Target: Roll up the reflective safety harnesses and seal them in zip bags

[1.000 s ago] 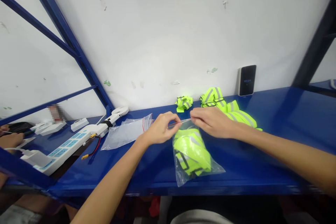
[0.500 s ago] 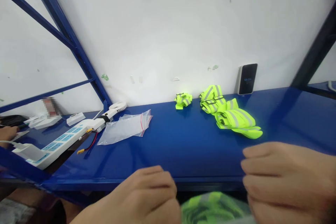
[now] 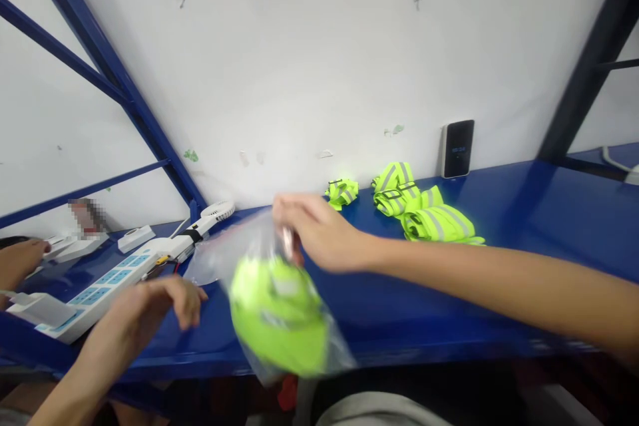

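My right hand (image 3: 314,233) grips the top of a clear plastic bag (image 3: 327,339) above the front of the blue shelf. Inside the bag, smeared by motion, is a folded fluorescent yellow-green reflective vest (image 3: 277,326). To the left my left hand (image 3: 172,296) is held palm down over the shelf's front edge, fingers loosely bent and apart, nothing in them. Just beyond it lie flat clear zip bags (image 3: 207,259), partly hidden behind the bag I hold. Rolled reflective strap bundles with grey bands (image 3: 434,219) rest farther back, to the right of my right hand.
A small yellow-green bundle (image 3: 342,192) sits near the wall. A white power strip (image 3: 100,293) and a small white fan (image 3: 218,210) lie at the left. An upright black-screened device (image 3: 457,148) leans at the back. At far left, another person's hand (image 3: 22,259) reaches in.
My right hand has swung left and up, lifting the bagged vest from below the shelf edge to above it. The left hand has moved left, away from the bag, its fingers loosened.
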`<state>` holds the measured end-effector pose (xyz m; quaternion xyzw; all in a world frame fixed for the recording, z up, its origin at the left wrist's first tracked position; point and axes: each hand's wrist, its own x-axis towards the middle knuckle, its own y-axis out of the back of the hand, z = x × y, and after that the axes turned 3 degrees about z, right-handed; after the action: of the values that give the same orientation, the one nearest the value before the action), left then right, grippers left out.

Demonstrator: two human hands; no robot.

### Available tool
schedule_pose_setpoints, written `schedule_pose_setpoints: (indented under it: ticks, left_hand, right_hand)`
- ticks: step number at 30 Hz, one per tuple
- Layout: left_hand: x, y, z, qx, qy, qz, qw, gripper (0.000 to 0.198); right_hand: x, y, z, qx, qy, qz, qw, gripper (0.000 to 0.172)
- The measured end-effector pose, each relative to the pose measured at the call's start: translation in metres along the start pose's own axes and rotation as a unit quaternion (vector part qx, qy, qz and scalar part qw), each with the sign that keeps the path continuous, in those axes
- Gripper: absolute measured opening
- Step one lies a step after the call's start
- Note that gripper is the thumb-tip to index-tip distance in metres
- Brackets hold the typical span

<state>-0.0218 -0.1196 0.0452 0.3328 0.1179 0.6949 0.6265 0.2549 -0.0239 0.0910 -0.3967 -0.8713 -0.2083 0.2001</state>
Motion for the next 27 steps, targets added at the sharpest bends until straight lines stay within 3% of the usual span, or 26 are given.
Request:
schedule_pose_setpoints:
  ticks: [2,4,6,8,10,12,14,17,20,24,27]
  left_hand:
    - [0.033,0.011,-0.01,-0.156,0.058,0.156,0.974,0.045]
    - [0.048,0.015,-0.025,-0.182,0.104,0.208,0.955,0.034]
    - [0.051,0.015,-0.042,-0.137,0.123,0.16,0.97,0.031]
    - [0.049,0.011,-0.055,-0.062,0.108,0.094,0.988,0.033]
    - [0.05,0.005,-0.06,0.015,0.07,0.054,0.996,0.037]
    - [0.055,-0.003,-0.056,0.081,0.024,0.03,0.996,0.04]
    - [0.063,-0.013,-0.045,0.138,-0.021,0.004,0.99,0.04]
    - [0.079,-0.031,-0.026,0.218,-0.074,-0.029,0.973,0.04]
    - [0.094,-0.052,-0.019,0.281,-0.148,-0.05,0.947,0.041]
    - [0.107,-0.078,-0.019,0.289,-0.181,-0.116,0.933,0.045]
    - [0.113,-0.097,-0.015,0.277,-0.194,-0.136,0.931,0.042]
  right_hand:
    - [0.038,0.003,0.027,0.062,-0.061,0.132,0.987,0.029]
    - [0.059,0.017,0.054,0.065,-0.13,0.159,0.977,0.024]
    - [0.062,0.042,0.073,-0.022,-0.207,0.13,0.969,0.032]
    - [0.052,0.074,0.081,-0.126,-0.243,0.099,0.957,0.034]
    - [0.035,0.11,0.077,-0.205,-0.245,0.116,0.941,0.03]
    - [0.017,0.145,0.063,-0.282,-0.225,0.103,0.927,0.026]
    - [0.001,0.176,0.046,-0.359,-0.215,0.051,0.907,0.025]
    - [-0.02,0.209,0.026,-0.497,-0.186,-0.013,0.848,0.024]
    - [-0.036,0.226,0.018,-0.567,-0.153,-0.054,0.808,0.023]
    - [-0.042,0.229,0.019,-0.574,-0.125,-0.144,0.796,0.021]
    - [-0.031,0.219,0.032,-0.619,-0.086,-0.104,0.774,0.032]
